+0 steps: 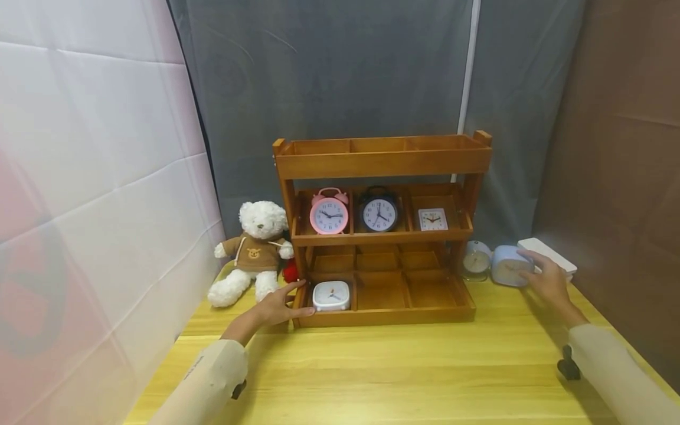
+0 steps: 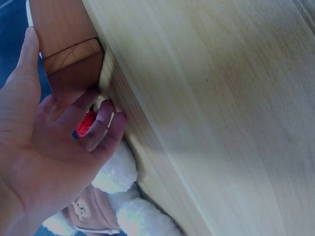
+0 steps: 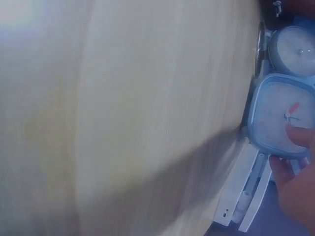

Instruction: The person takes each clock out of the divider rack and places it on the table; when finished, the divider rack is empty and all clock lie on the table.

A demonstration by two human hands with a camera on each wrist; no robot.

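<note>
At the right, my right hand (image 1: 549, 281) pinches a light blue alarm clock (image 1: 511, 265), thumb over its face and fingers at its edge; the right wrist view shows this clock face (image 3: 278, 105) close up. A round silver-rimmed clock (image 1: 476, 260) stands just left of it. My left hand (image 1: 278, 306) holds the front left corner of a brown wooden shelf (image 1: 385, 317), with thumb and fingers around the corner (image 2: 74, 64). Beside that thumb, a white clock (image 1: 331, 295) lies in the bottom left compartment.
On the middle tier stand a pink twin-bell clock (image 1: 329, 215), a black clock (image 1: 379, 213) and a small white square clock (image 1: 432, 219). A white teddy bear (image 1: 257, 254) sits left of the shelf, near a red object (image 1: 290, 271). White boxes (image 1: 549, 257) lie behind my right hand.
</note>
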